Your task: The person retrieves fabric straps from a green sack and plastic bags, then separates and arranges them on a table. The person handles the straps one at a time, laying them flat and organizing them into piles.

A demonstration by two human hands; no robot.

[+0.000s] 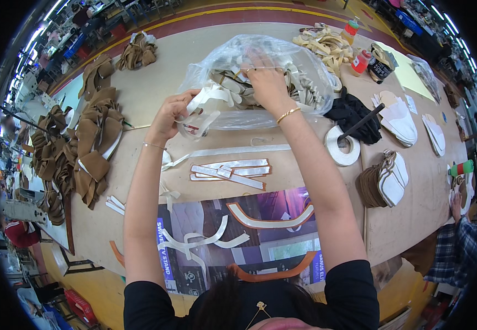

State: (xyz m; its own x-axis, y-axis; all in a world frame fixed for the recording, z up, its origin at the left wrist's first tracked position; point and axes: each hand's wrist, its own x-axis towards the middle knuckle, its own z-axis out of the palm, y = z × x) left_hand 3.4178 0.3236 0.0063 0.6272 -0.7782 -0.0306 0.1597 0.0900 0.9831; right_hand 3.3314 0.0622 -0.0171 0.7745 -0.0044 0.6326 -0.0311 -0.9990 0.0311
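A clear plastic bag point(227, 120) lies across the far middle of the table, filled with grey and off-white cut strips point(304, 91). My left hand point(173, 114) is closed on the bag's left edge, beside a white strip point(211, 95) that sticks out there. Inside the bag, over the strips, is my right hand point(267, 85). Its fingers reach away from me with space between them, partly veiled by the plastic. Nearer to me, several white strips with brown edges point(230, 171) lie crossed in a pile. Curved white strips point(205, 240) rest on a printed sheet point(194, 212).
Brown cut pieces point(96, 137) are heaped at the left. On the right are a roll of white tape point(342, 155), black cloth point(351, 113), stacked white-topped pieces point(391, 179) and a red bottle point(361, 61). Another person's hand point(457, 206) is at the far right edge.
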